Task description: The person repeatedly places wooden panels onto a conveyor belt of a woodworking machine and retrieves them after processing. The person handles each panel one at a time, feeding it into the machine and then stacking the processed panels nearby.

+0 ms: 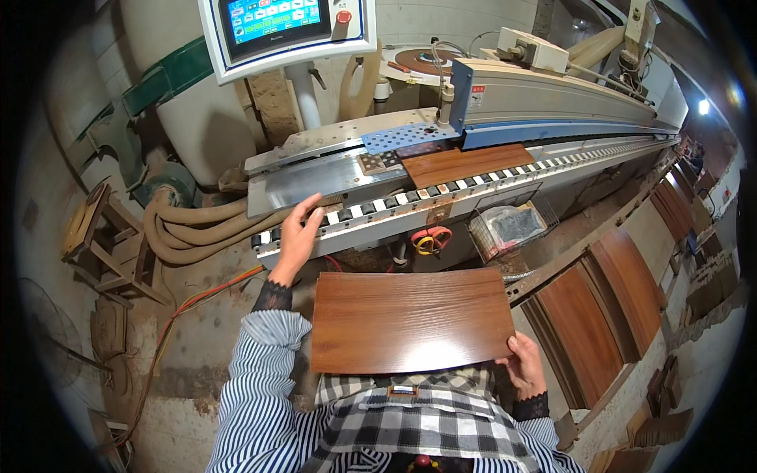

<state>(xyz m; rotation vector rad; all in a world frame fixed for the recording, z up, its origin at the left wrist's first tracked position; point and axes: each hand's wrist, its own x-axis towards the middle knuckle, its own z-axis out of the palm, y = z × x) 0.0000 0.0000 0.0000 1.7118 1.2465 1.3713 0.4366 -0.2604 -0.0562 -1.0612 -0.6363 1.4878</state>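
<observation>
A brown wood-grain board (410, 315) lies level in front of my body, at waist height. My right hand (524, 364) grips it by its near right corner, with the thumb on the edge and the other fingers partly hidden. My left hand (298, 243) is off the board, its fingers stretched out at the left end of the machine's roller rail (378, 206); I cannot tell whether it touches the rail. Farther along, a second brown panel (469, 165) lies on the machine bed, partly under the blue perforated plate (402, 139).
A control panel with a lit screen (277, 20) and a red button (342, 17) stands at the far left. Scissors (430, 240) hang below the rail beside a wire basket (511, 226). Stacked brown boards (579, 331) stand to the right. Thick hoses (197, 232) and a wooden stool (110, 244) are at left.
</observation>
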